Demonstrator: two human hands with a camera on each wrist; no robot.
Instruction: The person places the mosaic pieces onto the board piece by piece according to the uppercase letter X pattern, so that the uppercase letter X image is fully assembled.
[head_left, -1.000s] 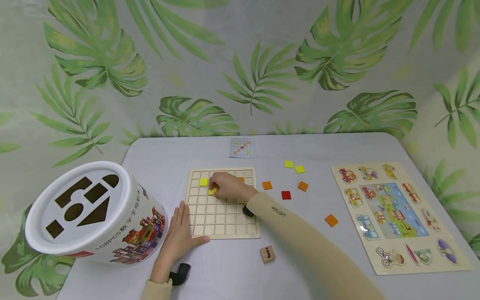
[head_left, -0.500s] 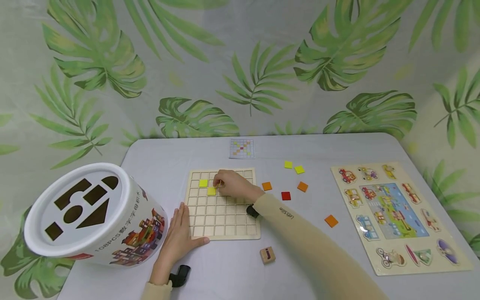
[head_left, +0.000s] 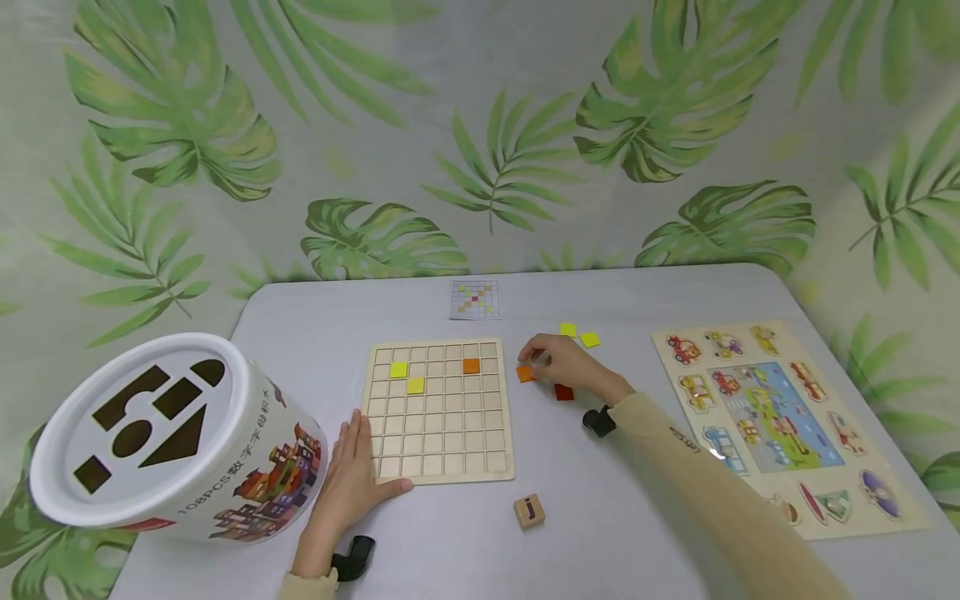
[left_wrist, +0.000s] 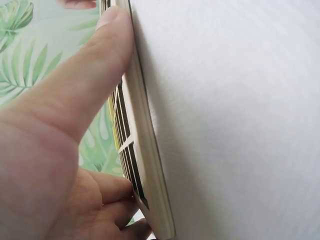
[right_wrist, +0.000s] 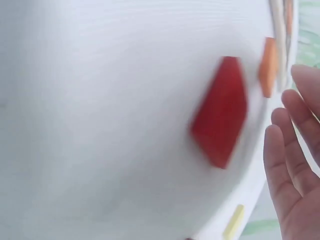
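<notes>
Grid board (head_left: 435,425): lying on table (head_left: 600,533), apparently early in filling; two yellow tiles (head_left: 399,369), one orange tile (head_left: 471,366) sitting in cells. Apparently outstanding, right of board: red tile (head_left: 564,392), loose yellow pair (head_left: 590,340), loose orange tile (head_left: 522,374). Right hand (head_left: 566,362): hovering by the latter, grip loosely parted. Left hand (head_left: 351,479): resting straight-fingered along board edges.

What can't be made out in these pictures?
Head: flat orange square tile, partly covered by the bare right hand.
Head: rectangular wooden puzzle board, lower-left corner behind the beige fabric sleeve.
Head: small white paper grid card, markings too small.
Right wrist: flat red tile, edges blurred.
</notes>
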